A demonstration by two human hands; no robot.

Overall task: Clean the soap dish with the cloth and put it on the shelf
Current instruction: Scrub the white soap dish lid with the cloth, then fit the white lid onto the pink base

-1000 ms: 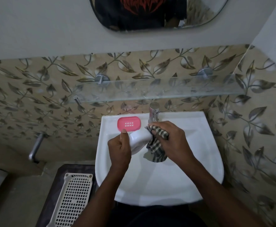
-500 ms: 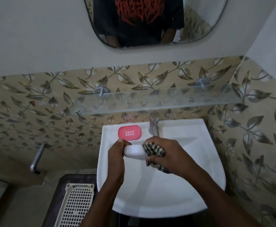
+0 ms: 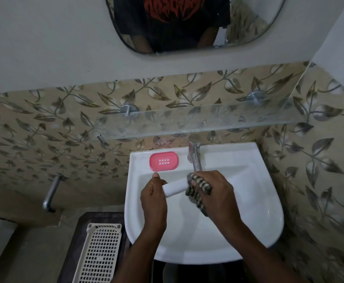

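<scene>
We log the soap dish turned from its earlier slant to near level over the sink, frame centre. Left hand curls round its left end; right hand clutches the checked cloth against its right end. Pink tray sits on the sink rim, upper left

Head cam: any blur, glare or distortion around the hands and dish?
Head view: dim, even light, no glare; wide-angle bows the glass shelf; white soap dish nearly merges with the sink; cloth, left hand and right hand sharp; lower-right tiles smeared.
</scene>
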